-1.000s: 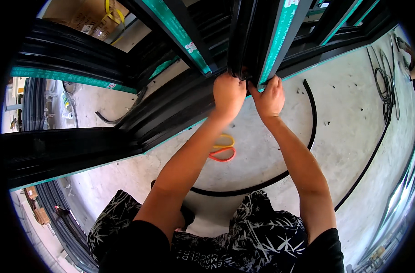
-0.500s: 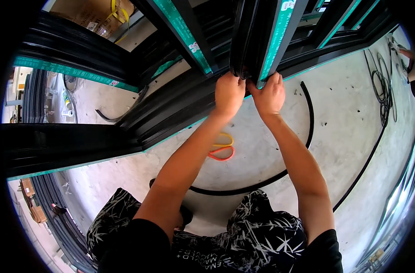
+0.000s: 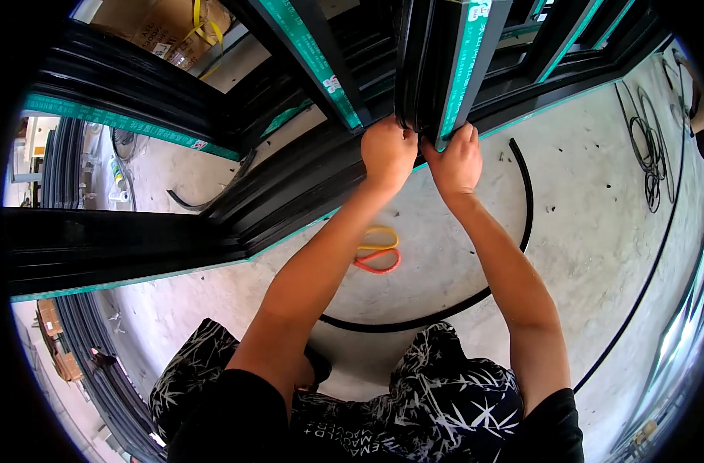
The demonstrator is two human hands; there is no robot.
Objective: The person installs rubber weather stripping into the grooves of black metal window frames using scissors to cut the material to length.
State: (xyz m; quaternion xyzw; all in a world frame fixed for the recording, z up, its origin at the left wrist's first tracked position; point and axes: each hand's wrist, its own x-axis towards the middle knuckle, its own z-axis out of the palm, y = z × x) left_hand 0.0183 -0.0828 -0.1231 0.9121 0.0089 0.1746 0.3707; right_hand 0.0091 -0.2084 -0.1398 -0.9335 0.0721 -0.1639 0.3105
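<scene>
The fingers of the left hand [image 3: 389, 153] are curled tightly against the lower end of a black profile [image 3: 420, 65], though whether they pinch anything is hidden; just to their right, the right hand [image 3: 454, 162] grips the foot of the adjoining green-taped bar [image 3: 461, 77], thumb on its left side. Beyond the fingertips runs the black frame [image 3: 290, 185]; nearer the body than the fingers, orange and yellow loops [image 3: 378, 248] and a curved black strip [image 3: 413, 324] lie on the floor [image 3: 575, 255].
</scene>
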